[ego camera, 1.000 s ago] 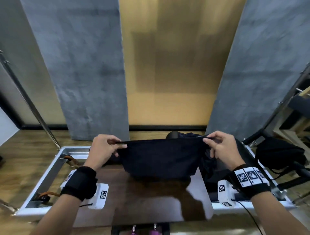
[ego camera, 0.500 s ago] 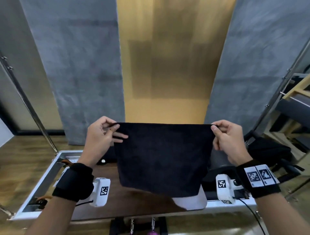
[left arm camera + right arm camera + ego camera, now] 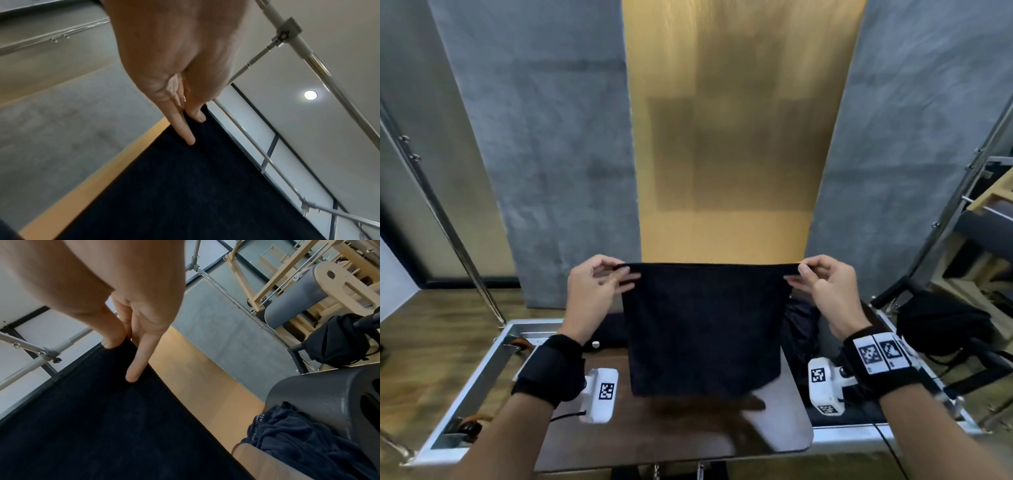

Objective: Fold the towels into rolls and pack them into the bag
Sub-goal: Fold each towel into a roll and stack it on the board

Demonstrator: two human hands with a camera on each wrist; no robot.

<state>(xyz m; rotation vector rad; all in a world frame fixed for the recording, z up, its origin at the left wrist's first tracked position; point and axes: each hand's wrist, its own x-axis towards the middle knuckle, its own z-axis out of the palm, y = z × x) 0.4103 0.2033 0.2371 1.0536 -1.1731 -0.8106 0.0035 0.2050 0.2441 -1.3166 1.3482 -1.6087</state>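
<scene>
A black towel point(image 3: 705, 329) hangs spread flat in the air above the dark brown tabletop point(image 3: 688, 431). My left hand point(image 3: 599, 287) pinches its top left corner and my right hand point(image 3: 822, 284) pinches its top right corner, stretching the top edge taut. In the left wrist view thumb and forefinger of the left hand point(image 3: 191, 123) clamp the towel point(image 3: 185, 194). The right wrist view shows the right hand point(image 3: 127, 350) pinching the towel point(image 3: 102, 418) the same way. A crumpled dark cloth heap point(image 3: 799, 329) lies behind the towel at the right, also visible in the right wrist view point(image 3: 304, 439).
A black backpack point(image 3: 941, 325) sits on a seat at the right. A metal frame point(image 3: 476, 373) edges the table on the left. Steel poles point(image 3: 441, 212) rise at both sides. Grey panels and a yellow strip point(image 3: 722, 171) lie beyond the table.
Both hands have lifted the towel off the table and spread it; it now hangs full length, with its lower edge just above the tabletop.
</scene>
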